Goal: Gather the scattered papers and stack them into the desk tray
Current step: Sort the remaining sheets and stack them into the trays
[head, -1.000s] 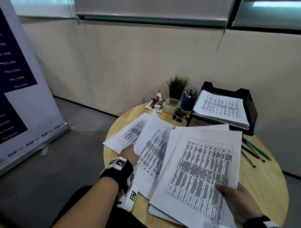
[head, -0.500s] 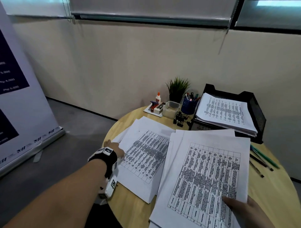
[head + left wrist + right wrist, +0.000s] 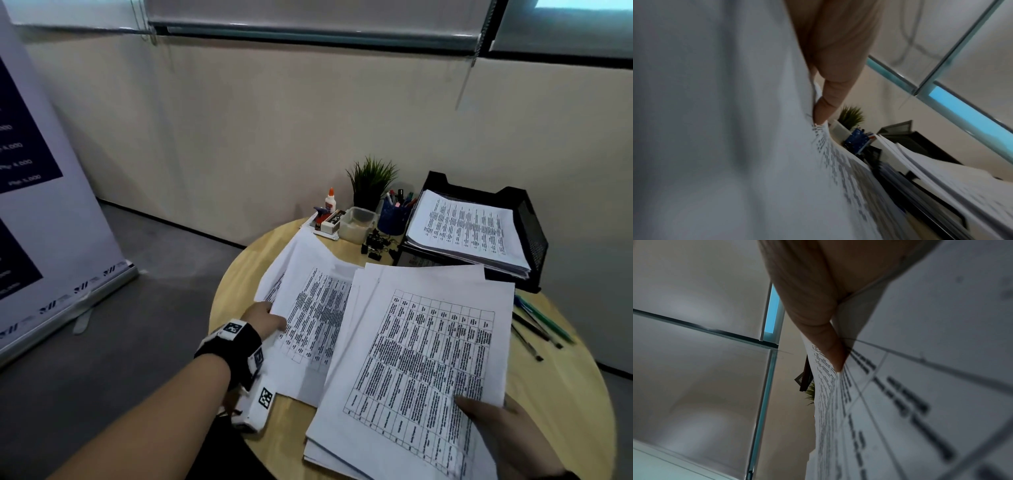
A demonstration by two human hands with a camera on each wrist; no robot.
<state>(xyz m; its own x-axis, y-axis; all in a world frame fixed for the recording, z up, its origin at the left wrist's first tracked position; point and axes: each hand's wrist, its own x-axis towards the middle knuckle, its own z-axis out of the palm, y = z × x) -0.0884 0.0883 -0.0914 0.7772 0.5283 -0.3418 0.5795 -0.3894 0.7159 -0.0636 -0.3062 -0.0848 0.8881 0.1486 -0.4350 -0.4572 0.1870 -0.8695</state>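
Papers lie spread over the round wooden table (image 3: 565, 404) in two bunches. At the left, the left hand (image 3: 265, 317) pinches the near-left edge of the smaller bunch (image 3: 315, 308), thumb on top and the sheets bowed upward; the left wrist view shows a finger (image 3: 828, 100) pressed against the lifted paper. Overlapping that bunch to the right is the larger sheaf (image 3: 418, 377), its near-right corner gripped by the right hand (image 3: 500, 428), thumb (image 3: 830, 344) flat on the printed grid and the other fingers hidden beneath. Behind the papers, from the left, stand a glue bottle (image 3: 330, 199), a small white tray of stationery (image 3: 325, 222), a clear plastic tub (image 3: 356, 224), a cluster of binder clips (image 3: 375, 245), a potted plant (image 3: 371, 181) and a blue pen cup (image 3: 394, 216). The black desk tray (image 3: 534, 233), at the far right edge, already carries a thick pile of sheets (image 3: 466, 229); the sheaf's far edge lies just before it. Several pens (image 3: 537, 325) lie on the table right of the sheaf.
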